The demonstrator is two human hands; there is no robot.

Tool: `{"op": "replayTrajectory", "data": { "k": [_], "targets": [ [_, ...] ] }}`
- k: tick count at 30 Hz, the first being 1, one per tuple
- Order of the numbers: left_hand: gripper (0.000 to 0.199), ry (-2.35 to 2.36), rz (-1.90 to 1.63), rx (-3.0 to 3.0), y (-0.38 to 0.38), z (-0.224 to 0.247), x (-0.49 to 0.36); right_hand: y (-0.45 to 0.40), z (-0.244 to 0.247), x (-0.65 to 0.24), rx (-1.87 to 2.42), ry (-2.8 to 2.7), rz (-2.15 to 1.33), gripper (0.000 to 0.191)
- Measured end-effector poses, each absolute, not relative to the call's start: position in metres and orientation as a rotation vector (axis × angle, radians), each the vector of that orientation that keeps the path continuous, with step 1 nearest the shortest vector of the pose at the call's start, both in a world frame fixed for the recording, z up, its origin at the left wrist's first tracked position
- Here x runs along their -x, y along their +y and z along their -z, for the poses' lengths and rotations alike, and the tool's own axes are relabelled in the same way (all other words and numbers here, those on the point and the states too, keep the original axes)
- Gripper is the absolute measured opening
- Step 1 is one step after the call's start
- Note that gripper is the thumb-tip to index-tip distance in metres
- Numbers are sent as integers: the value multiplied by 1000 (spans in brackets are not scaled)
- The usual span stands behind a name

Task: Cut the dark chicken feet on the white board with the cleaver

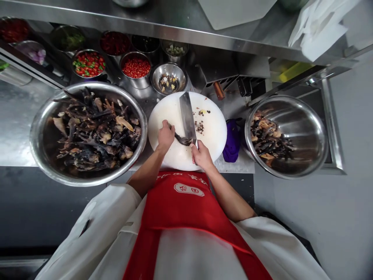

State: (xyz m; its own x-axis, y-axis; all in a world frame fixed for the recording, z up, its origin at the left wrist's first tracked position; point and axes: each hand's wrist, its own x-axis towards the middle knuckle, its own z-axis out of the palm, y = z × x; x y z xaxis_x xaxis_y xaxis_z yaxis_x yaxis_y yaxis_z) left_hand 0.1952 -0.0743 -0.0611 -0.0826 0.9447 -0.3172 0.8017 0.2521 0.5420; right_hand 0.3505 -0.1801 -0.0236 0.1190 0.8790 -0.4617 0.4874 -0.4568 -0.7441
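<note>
- The left hand [165, 137] has its fingers closed around one end of a dark piece of meat [183, 140], low over the white cutting board [163, 111].
- The right hand [201, 154] grips the handle of a cleaver [188, 114], blade pointing away from the person; its fingertips seem to touch the meat's far end, though the overlap makes this hard to tell.
- Dark scraps [199, 126] lie on the board, right of the blade.
- On the tabletop [16, 128], a large steel bowl [36, 134] heaped with similar pieces stands left of the board.
- A purple cloth [232, 142] lies just right of it.
</note>
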Motion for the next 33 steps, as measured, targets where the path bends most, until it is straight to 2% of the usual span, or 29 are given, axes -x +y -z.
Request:
{"op": "replayTrajectory", "data": {
  "k": [5, 13, 21, 28, 33],
  "targets": [
    [34, 1883, -390, -1564, -76, 67, -194, -183, 8, -351, 1941, -1449, -1071, 37],
    [37, 1832, -444, -1442, -73, 74, -190, -183, 23, -342, 2073, -1483, -1110, 35],
    [41, 1785, -459, -1351, -73, 75, -190, -178, -24, -349, 2007, -1552, -960, 41],
    [39, 1799, -480, -1392, -78, 68, -190, -180, 25, -339, 2219, -1789, -986, 34],
    [39, 1812, -438, -1398, -79, 67, -190, -177, 9, -351, 2160, -1666, -1026, 35]
  ]
}}
